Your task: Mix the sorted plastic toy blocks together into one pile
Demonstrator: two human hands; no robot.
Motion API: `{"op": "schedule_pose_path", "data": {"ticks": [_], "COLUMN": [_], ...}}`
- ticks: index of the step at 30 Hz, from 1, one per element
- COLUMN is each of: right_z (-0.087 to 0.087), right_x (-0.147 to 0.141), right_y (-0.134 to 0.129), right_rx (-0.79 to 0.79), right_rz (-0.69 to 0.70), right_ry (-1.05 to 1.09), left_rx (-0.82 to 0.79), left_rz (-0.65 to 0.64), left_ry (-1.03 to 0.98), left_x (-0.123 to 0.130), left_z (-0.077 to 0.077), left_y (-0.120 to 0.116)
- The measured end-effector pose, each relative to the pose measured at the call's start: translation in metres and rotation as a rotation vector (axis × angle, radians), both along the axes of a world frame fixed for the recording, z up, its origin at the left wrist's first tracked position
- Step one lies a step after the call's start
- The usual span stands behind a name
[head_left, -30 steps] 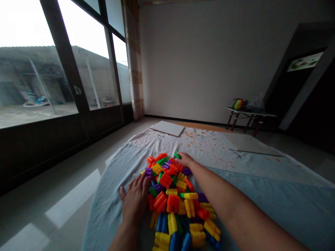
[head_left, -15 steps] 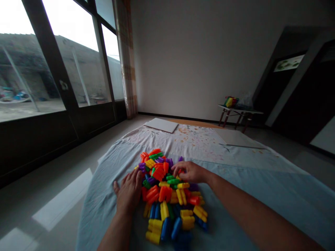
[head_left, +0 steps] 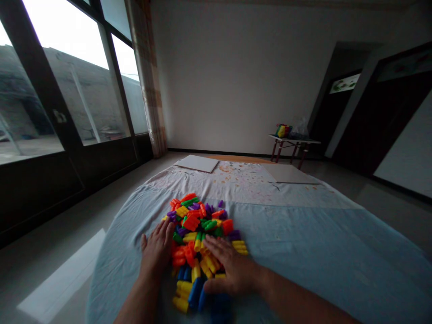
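A heap of plastic building pieces [head_left: 192, 220] in orange, yellow, green, purple and blue lies in front of me on a cloth-covered table [head_left: 297, 238]. My left hand [head_left: 158, 247] rests along the heap's left side, fingers stretched out, fingertips beside the orange and green pieces. Across the heap's right side lies my right hand [head_left: 232, 265], palm down with its thumb apart from the fingers. It touches yellow pieces [head_left: 209, 262] and covers some of those below. Blue pieces [head_left: 195, 292] sit at the near end, close to my right thumb.
Two flat pale boards, one at the far left [head_left: 197, 163] and one at the far right [head_left: 290, 173], lie on the table. A small side table [head_left: 293, 140] by the wall holds a colourful bag [head_left: 283, 130]. Glass doors [head_left: 84, 81] stand to the left.
My right hand has moved from the heap's upper right toward me and now lies flatter over the nearer pieces. Pieces on the right have shifted inward. The view has turned slightly right.
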State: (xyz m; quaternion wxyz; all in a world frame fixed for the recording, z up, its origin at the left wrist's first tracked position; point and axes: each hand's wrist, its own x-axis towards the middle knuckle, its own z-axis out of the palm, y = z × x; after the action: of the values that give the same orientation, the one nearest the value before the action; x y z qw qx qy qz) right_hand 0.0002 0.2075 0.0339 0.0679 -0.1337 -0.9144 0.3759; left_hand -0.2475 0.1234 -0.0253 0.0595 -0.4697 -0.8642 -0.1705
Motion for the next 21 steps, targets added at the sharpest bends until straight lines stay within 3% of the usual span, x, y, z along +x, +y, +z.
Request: {"op": "schedule_pose_path", "data": {"ticks": [3,5,8,11,15,18,21], "right_z": [0.011,0.004,-0.028,-0.066,-0.09,-0.087,-0.082], "right_x": [0.0,0.013,0.05,0.088,0.112,0.112,0.109], "right_y": [0.002,0.021,0.062,0.095,0.103,0.097,0.094], "right_rx": [0.04,0.114,0.347,0.551,0.672,0.686,0.683], "right_rz": [0.011,-0.124,-0.407,-0.57,-0.56,-0.55,-0.555], "right_ry": [0.12,0.199,0.153,0.011,-0.007,-0.012,-0.004], "left_rx": [-0.013,-0.011,-0.031,-0.062,-0.048,0.033,0.127], "left_rz": [-0.004,-0.008,-0.023,-0.033,-0.065,-0.162,-0.258], "left_ry": [-0.009,-0.011,0.019,0.063,0.132,0.131,-0.014], "left_x": [-0.002,-0.001,0.002,0.003,-0.001,0.006,0.026], "left_z": [-0.003,-0.002,0.003,0.004,-0.001,-0.001,0.012], "left_y": [-0.001,-0.001,-0.003,-0.003,0.001,0.008,0.012]}}
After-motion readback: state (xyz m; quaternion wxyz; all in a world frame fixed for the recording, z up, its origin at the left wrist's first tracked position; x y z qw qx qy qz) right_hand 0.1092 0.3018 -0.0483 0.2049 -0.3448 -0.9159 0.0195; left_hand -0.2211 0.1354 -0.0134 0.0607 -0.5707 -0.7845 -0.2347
